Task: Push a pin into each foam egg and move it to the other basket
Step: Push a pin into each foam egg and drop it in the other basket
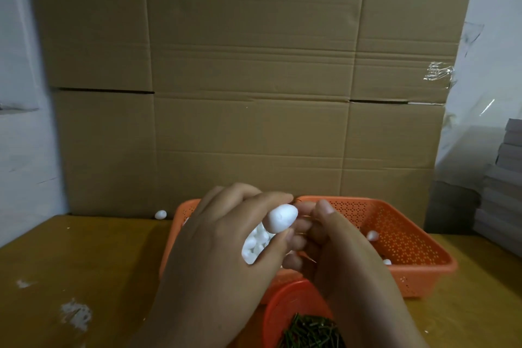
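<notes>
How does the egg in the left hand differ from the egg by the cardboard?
The held egg is pinched in the left hand above the orange basket; the loose egg lies untouched on the table, against the cardboard. Both are white.

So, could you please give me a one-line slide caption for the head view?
Left hand holds a foam egg toward the right hand above an orange basket; pins wait in a bowl.

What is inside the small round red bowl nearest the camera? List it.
The small round red bowl holds a heap of dark green pins. The right hand and its forearm cover the bowl's right side, and the frame edge cuts off its near part.
</notes>
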`<state>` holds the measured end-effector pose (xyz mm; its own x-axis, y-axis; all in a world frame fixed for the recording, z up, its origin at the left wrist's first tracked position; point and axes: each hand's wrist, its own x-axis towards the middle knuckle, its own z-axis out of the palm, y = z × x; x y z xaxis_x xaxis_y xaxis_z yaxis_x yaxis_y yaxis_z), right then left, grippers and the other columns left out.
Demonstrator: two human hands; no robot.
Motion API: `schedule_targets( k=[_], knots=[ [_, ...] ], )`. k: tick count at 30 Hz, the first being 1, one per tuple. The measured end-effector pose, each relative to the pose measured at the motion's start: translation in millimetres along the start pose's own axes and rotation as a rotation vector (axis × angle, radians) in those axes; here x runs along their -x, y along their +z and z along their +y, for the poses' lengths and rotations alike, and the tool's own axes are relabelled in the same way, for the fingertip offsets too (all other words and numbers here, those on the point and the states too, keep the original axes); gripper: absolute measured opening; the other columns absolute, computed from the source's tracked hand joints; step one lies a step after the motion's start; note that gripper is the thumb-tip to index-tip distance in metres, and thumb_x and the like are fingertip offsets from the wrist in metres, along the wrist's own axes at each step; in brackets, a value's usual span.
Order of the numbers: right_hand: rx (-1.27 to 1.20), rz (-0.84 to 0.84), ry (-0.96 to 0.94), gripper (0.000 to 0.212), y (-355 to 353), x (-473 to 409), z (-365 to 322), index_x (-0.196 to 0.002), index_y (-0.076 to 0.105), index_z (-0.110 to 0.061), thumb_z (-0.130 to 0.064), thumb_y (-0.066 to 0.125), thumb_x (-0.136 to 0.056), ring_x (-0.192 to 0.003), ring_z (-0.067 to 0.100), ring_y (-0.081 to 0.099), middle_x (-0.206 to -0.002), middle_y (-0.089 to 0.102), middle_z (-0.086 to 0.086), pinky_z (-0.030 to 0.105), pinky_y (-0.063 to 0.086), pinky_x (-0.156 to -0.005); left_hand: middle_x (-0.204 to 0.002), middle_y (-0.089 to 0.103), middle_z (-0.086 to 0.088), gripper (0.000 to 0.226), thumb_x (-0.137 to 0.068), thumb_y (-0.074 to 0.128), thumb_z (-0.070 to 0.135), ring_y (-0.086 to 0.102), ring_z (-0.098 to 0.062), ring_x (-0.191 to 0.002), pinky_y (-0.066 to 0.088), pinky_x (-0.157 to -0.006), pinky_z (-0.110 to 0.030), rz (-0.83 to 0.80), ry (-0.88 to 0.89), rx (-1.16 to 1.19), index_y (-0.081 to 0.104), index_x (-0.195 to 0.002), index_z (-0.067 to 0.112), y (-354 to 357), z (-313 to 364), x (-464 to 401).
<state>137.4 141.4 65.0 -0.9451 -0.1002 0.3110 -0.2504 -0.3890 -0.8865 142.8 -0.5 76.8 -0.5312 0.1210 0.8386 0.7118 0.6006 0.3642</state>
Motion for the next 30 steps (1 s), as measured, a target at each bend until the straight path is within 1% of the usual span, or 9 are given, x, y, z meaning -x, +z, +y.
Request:
schedule_targets(
  k=[7, 12, 17, 19, 20, 22, 24, 26, 30],
  knots=[
    [-0.104, -0.077, 0.195, 0.045, -0.9, 5.7, 2.7, -0.115, 0.059, 0.005, -0.017, 0.070, -0.077, -0.100, 0.036, 0.057, -0.116, 0.060, 0.033, 0.035, 0.052, -0.075, -0.086, 0.057, 0.020, 0.029, -0.074, 0.066, 0.039, 0.055, 0.014, -0.091, 0.041, -0.079, -0.006, -0.058, -0.075, 0.185, 0.070, -0.102, 0.036, 0.0, 9.9, -0.1],
    [0.102, -0.235, 0.141, 0.037, -3.5, 6.3, 0.3, -0.096, 0.069, -0.002, -0.031, 0.069, -0.073, -0.080, 0.020, 0.063, -0.091, 0.066, 0.023, 0.028, 0.052, -0.072, -0.101, 0.063, 0.024, 0.027, -0.074, 0.054, 0.055, 0.056, 0.009, -0.098, 0.036, -0.082, -0.003, -0.052, -0.088, 0.151, 0.061, -0.099, 0.049, -2.6, 10.3, 0.8],
    [1.084, -0.350, 0.046, 0.010, -34.6, 4.2, -11.0, -0.088, 0.068, -0.036, -0.039, 0.059, -0.088, -0.093, 0.001, 0.064, -0.090, 0.070, -0.014, 0.007, 0.041, -0.075, -0.111, 0.058, 0.038, 0.031, -0.079, 0.061, 0.041, 0.052, 0.017, -0.104, 0.035, -0.087, -0.001, -0.071, -0.133, 0.132, 0.063, -0.109, 0.047, -3.5, 3.8, 1.7],
    [1.577, -0.320, 0.211, 0.022, -48.4, 1.6, -3.0, -0.106, 0.062, -0.041, -0.048, 0.054, -0.087, -0.135, 0.012, 0.038, -0.133, 0.056, -0.011, 0.019, 0.029, -0.095, -0.111, 0.057, 0.041, 0.030, -0.082, 0.058, 0.045, 0.053, 0.016, -0.106, 0.039, -0.085, -0.003, -0.054, -0.156, 0.135, 0.062, -0.111, 0.051, -6.6, 0.5, 1.9],
    [1.696, -0.320, 0.299, 0.030, -54.1, -0.2, 4.0, -0.115, 0.058, -0.040, -0.050, 0.052, -0.088, -0.146, 0.025, 0.017, -0.151, 0.037, 0.003, 0.044, 0.006, -0.116, -0.111, 0.057, 0.042, 0.028, -0.085, 0.057, 0.052, 0.054, 0.015, -0.106, 0.041, -0.083, -0.006, -0.046, -0.169, 0.138, 0.058, -0.112, 0.056, -8.0, -0.8, 1.6],
    [1.792, -0.343, 0.414, 0.038, -59.0, -5.0, 16.5, -0.123, 0.056, -0.037, -0.048, 0.054, -0.087, -0.147, 0.033, -0.002, -0.158, 0.013, 0.016, 0.043, -0.023, -0.098, -0.109, 0.058, 0.041, 0.029, -0.084, 0.056, 0.062, 0.057, 0.011, -0.104, 0.042, -0.082, -0.013, -0.021, -0.204, 0.164, 0.048, -0.112, 0.062, -9.2, -2.2, 1.2],
    [1.797, -0.359, 0.487, 0.041, -62.1, -11.2, 26.0, -0.123, 0.058, -0.033, -0.046, 0.059, -0.084, -0.144, 0.038, 0.017, -0.153, 0.028, 0.015, 0.052, -0.006, -0.113, -0.104, 0.062, 0.037, 0.030, -0.081, 0.061, 0.062, 0.059, 0.008, -0.100, 0.042, -0.078, -0.017, 0.008, -0.227, 0.178, 0.047, -0.107, 0.060, -9.0, -4.0, 1.1],
    [1.700, -0.412, 0.512, 0.034, -65.2, -13.7, 34.5, -0.110, 0.064, -0.031, -0.045, 0.064, -0.080, -0.119, 0.025, 0.054, -0.120, 0.060, 0.005, 0.041, 0.040, -0.102, -0.101, 0.063, 0.036, 0.028, -0.079, 0.062, 0.055, 0.060, 0.009, -0.097, 0.041, -0.075, -0.016, 0.024, -0.223, 0.149, 0.049, -0.103, 0.055, -10.1, -5.3, 0.7],
    [1.608, -0.466, 0.460, 0.026, -72.1, -13.3, 54.4, -0.101, 0.066, -0.033, -0.047, 0.063, -0.078, -0.101, 0.018, 0.064, -0.101, 0.067, -0.004, 0.032, 0.051, -0.090, -0.102, 0.063, 0.035, 0.026, -0.077, 0.058, 0.056, 0.060, 0.006, -0.098, 0.045, -0.077, -0.020, 0.013, -0.210, 0.134, 0.054, -0.102, 0.053, -12.8, -6.0, 0.0]
  ],
)
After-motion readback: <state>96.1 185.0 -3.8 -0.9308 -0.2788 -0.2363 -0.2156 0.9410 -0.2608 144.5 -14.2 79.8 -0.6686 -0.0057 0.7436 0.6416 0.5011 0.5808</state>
